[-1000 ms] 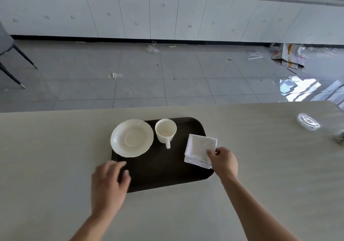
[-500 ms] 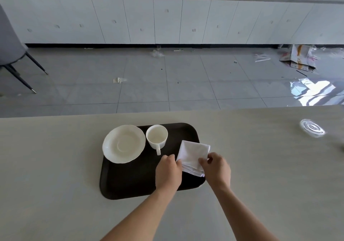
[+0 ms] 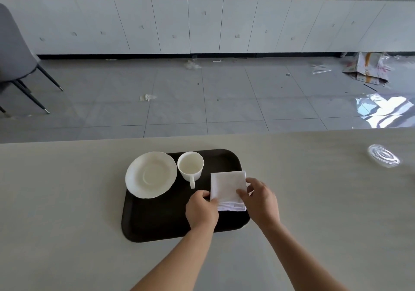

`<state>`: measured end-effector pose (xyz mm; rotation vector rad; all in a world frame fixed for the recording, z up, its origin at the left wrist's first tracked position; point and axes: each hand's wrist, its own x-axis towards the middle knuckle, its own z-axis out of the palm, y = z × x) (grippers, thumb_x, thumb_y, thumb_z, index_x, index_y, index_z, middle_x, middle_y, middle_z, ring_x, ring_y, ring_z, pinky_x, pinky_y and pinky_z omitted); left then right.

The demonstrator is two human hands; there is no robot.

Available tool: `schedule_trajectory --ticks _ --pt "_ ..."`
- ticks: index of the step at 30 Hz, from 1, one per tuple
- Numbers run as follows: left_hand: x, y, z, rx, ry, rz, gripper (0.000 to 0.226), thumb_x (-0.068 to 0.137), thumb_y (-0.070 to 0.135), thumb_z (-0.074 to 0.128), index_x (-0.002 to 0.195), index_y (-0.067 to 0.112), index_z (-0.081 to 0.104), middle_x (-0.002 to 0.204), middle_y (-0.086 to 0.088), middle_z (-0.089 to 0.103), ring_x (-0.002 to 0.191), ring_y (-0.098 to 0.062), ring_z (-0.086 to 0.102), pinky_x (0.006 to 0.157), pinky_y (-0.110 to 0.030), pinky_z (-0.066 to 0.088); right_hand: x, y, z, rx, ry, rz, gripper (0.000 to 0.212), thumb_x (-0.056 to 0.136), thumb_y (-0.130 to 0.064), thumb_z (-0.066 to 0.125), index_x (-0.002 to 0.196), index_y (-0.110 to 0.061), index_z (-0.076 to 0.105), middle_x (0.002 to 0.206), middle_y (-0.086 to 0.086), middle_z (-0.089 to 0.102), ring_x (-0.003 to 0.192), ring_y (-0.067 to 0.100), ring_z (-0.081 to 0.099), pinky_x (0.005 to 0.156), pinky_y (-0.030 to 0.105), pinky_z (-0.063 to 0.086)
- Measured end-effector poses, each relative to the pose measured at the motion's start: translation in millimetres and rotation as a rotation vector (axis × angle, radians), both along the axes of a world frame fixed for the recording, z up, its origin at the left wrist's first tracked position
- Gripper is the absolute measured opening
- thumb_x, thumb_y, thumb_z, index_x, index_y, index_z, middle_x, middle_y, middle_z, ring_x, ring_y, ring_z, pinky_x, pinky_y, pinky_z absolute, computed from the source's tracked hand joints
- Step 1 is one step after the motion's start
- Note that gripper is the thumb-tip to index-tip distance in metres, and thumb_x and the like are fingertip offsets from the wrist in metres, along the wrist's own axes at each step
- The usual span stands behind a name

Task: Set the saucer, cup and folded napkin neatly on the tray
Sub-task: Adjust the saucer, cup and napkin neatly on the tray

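Since a moment before, the napkin (image 3: 227, 187) had been turned square at 3 o'clock on the tray (image 3: 157, 221). The left hand (image 3: 202, 211) and right hand (image 3: 261, 203) each pinched an edge of it with fingers partly closed. It seemed only the last straightening was left, with the saucer (image 3: 151, 174) and cup (image 3: 190, 166) already in place.

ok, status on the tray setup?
Left hand and right hand both pinching the napkin, squared on tray right side. Saucer overhangs the left rim; cup upright beside it, not on it. Nothing in the way.

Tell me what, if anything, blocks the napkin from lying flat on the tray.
Nothing visible does. The napkin already lies on the tray, clear of the cup, with the left hand and right hand at its edges.
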<state>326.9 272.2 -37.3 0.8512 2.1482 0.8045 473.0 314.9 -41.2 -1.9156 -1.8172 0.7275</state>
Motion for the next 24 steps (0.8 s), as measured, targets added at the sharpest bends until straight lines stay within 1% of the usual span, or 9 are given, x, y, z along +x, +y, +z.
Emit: schedule_trajectory --ticks 3,6,8,12,15,19,21,23,24 --pt "8 -6 -2 0.079 -0.007 0.005 0.020 0.083 0.015 0.066 0.103 0.020 0.065 0.093 0.003 0.071 0.088 -0.018 0.064 0.075 -0.028 0.049 4 -11 -1 0.005 -0.003 0.063 0.046 0.081 -0.030 0.075 0.124 -0.024 0.060 0.098 -0.005 0.070 0.089 0.019 0.064 0.073 0.031 0.052" --pt "10 -12 -2 0.155 0.007 0.011 0.017 0.083 0.010 0.066 0.095 0.023 0.065 0.083 0.007 0.070 0.081 -0.015 0.066 0.069 -0.026 0.048 6 -18 -4 -0.008 -0.004 0.146 0.060 0.078 -0.025 0.078 0.130 -0.023 0.049 0.103 -0.003 0.068 0.097 0.022 0.059 0.076 0.035 0.050" --pt "8 -14 -4 0.171 0.004 0.019 0.016 0.082 0.008 0.067 0.089 0.023 0.066 0.079 0.009 0.068 0.079 -0.013 0.066 0.068 -0.025 0.050 8 -20 -6 0.006 -0.021 0.171 0.056 0.080 -0.019 0.075 0.128 -0.022 0.046 0.098 0.000 0.066 0.096 0.024 0.057 0.072 0.032 0.046" --pt "8 -16 -6 0.206 -0.007 0.066 0.017 0.082 0.006 0.069 0.084 0.022 0.068 0.074 0.014 0.065 0.077 -0.009 0.065 0.067 -0.019 0.047 10 -17 -8 0.059 -0.062 0.223 0.048 0.080 -0.005 0.070 0.125 -0.015 0.054 0.095 0.005 0.066 0.086 0.027 0.058 0.068 0.031 0.043" --pt "10 -14 -5 0.244 0.011 0.104 0.014 0.082 0.005 0.069 0.089 0.017 0.071 0.077 0.010 0.068 0.079 -0.011 0.066 0.067 -0.016 0.043 5 -2 -6 0.064 -0.066 0.242 0.045 0.079 -0.002 0.066 0.121 -0.014 0.056 0.096 0.008 0.068 0.089 0.030 0.059 0.071 0.036 0.049" --pt "12 -14 -6 0.254 0.063 0.035 0.026 0.080 0.007 0.072 0.105 0.014 0.069 0.094 0.002 0.069 0.082 -0.013 0.066 0.071 -0.015 0.045 2 6 -5 0.062 -0.095 0.265 0.056 0.082 -0.007 0.064 0.135 -0.017 0.049 0.106 0.007 0.070 0.098 0.029 0.057 0.075 0.035 0.048" --pt "14 -16 -9 0.257 0.120 -0.035 0.036 0.078 0.004 0.073 0.112 0.014 0.067 0.098 0.001 0.066 0.080 -0.015 0.065 0.069 -0.011 0.043 5 3 -4 0.086 -0.114 0.292 0.065 0.079 -0.014 0.071 0.139 -0.019 0.045 0.104 0.004 0.069 0.097 0.028 0.056 0.074 0.033 0.047" --pt "15 -17 -11 0.258 0.177 -0.059 0.037 0.078 0.002 0.072 0.113 0.014 0.066 0.098 0.000 0.065 0.082 -0.016 0.065 0.072 -0.013 0.044 9 -1 -5 0.120 -0.168 0.372 0.066 0.072 -0.015 0.080 0.133 -0.015 0.054 0.105 0.004 0.067 0.096 0.029 0.057 0.075 0.034 0.050" --pt "16 -16 -11 0.258 0.199 -0.053 0.035 0.079 0.002 0.071 0.112 0.013 0.067 0.097 -0.001 0.065 0.084 -0.016 0.065 0.073 -0.016 0.045 10 -2 -6 0.132 -0.209 0.410 0.061 0.071 -0.013 0.082 0.128 -0.013 0.059 0.105 0.004 0.066 0.096 0.029 0.058 0.075 0.035 0.052"
